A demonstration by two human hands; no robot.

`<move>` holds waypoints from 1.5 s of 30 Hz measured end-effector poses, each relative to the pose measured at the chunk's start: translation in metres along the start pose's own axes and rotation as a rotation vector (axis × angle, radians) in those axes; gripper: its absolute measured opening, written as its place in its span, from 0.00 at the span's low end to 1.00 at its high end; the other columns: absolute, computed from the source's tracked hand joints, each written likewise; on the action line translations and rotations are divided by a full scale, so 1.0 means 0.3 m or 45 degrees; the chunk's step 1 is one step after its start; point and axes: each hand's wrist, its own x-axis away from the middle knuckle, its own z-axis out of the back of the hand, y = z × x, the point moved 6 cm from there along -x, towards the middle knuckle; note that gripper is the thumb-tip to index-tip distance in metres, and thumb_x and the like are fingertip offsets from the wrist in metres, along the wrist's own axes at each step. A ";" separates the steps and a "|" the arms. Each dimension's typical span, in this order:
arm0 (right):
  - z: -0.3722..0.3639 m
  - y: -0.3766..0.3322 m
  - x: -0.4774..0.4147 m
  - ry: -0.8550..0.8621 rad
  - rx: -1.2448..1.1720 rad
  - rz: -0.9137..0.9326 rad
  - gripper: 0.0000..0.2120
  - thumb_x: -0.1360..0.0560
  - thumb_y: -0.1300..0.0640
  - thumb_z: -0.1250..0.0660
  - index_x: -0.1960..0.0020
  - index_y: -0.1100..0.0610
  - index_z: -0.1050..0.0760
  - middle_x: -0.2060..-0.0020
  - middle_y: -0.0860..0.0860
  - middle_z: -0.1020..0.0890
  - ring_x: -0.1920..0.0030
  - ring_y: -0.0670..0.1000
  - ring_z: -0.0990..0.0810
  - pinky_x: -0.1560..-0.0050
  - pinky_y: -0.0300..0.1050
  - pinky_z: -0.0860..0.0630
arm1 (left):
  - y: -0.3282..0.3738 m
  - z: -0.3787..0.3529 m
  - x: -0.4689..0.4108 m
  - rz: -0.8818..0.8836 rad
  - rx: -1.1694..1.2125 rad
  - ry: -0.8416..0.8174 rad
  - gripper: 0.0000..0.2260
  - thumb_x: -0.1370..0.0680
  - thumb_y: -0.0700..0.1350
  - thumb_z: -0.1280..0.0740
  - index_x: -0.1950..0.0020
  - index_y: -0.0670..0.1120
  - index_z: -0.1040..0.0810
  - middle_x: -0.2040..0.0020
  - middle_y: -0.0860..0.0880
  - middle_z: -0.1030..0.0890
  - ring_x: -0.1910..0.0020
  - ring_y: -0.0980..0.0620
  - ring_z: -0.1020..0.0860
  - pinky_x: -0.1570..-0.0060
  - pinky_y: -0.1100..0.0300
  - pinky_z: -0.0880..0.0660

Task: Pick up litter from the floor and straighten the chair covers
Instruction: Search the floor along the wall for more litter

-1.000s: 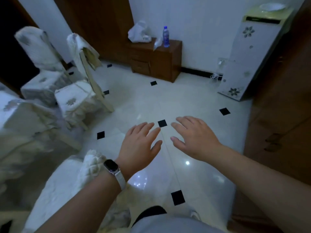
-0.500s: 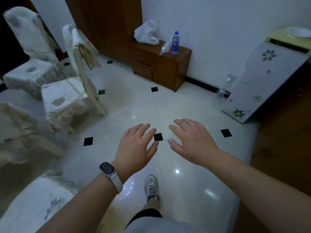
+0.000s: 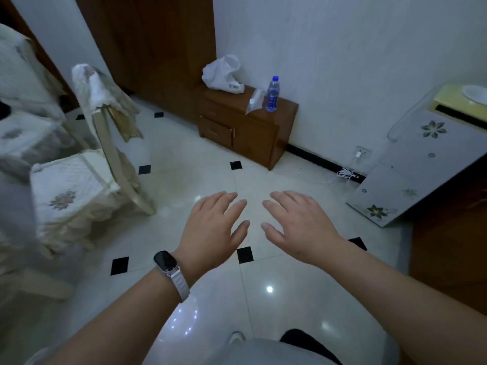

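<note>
**Chair cover [image 3: 100,93] askew: soft, light cloth**

The left hand [image 3: 210,227] and right hand [image 3: 300,225] hover palm-down over the tiled floor [image 3: 290,299], fingers spread and holding nothing. Farther left, apart from both, the cover bunches at the backrest's top (bare frame shows below). It looks limp, so it is probably best pinched at its hem corners and drawn down.

Two bare hands, the left hand [image 3: 213,227] and right hand [image 3: 300,225], reach forward with fingers spread over a glossy tiled floor [image 3: 290,299]. A chair [image 3: 87,180] with a rumpled cover [image 3: 102,96] stands at left. A water bottle [image 3: 272,94] sits on a wooden cabinet [image 3: 245,127].
</note>
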 end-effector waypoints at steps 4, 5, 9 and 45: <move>-0.040 0.060 -0.202 -0.011 -0.024 0.058 0.24 0.24 0.42 0.45 0.37 0.55 0.24 0.39 0.54 0.21 0.39 0.57 0.25 0.41 0.51 0.29 | -0.120 -0.038 -0.139 0.010 -0.044 -0.035 0.20 0.21 0.55 0.39 0.36 0.45 0.21 0.37 0.43 0.20 0.38 0.41 0.23 0.40 0.46 0.26; -0.057 0.079 -0.252 -0.011 -0.032 0.071 0.24 0.24 0.41 0.44 0.38 0.54 0.23 0.39 0.54 0.21 0.39 0.57 0.24 0.41 0.52 0.28 | -0.148 -0.049 -0.171 0.033 -0.049 -0.027 0.19 0.21 0.55 0.38 0.36 0.45 0.21 0.37 0.43 0.20 0.38 0.41 0.23 0.40 0.46 0.26; -0.138 0.166 -0.478 0.005 -0.079 0.159 0.23 0.24 0.41 0.44 0.38 0.54 0.23 0.40 0.54 0.21 0.39 0.57 0.25 0.42 0.51 0.29 | -0.257 -0.116 -0.321 0.133 -0.101 0.008 0.19 0.22 0.55 0.38 0.37 0.46 0.20 0.38 0.45 0.19 0.39 0.42 0.22 0.42 0.48 0.26; -0.473 0.668 -2.378 -0.004 -0.107 0.610 0.21 0.24 0.43 0.43 0.41 0.55 0.23 0.44 0.52 0.20 0.43 0.55 0.24 0.46 0.51 0.28 | -1.403 -0.503 -1.719 0.536 -0.179 0.172 0.19 0.22 0.55 0.38 0.38 0.47 0.19 0.39 0.46 0.19 0.39 0.43 0.22 0.42 0.50 0.27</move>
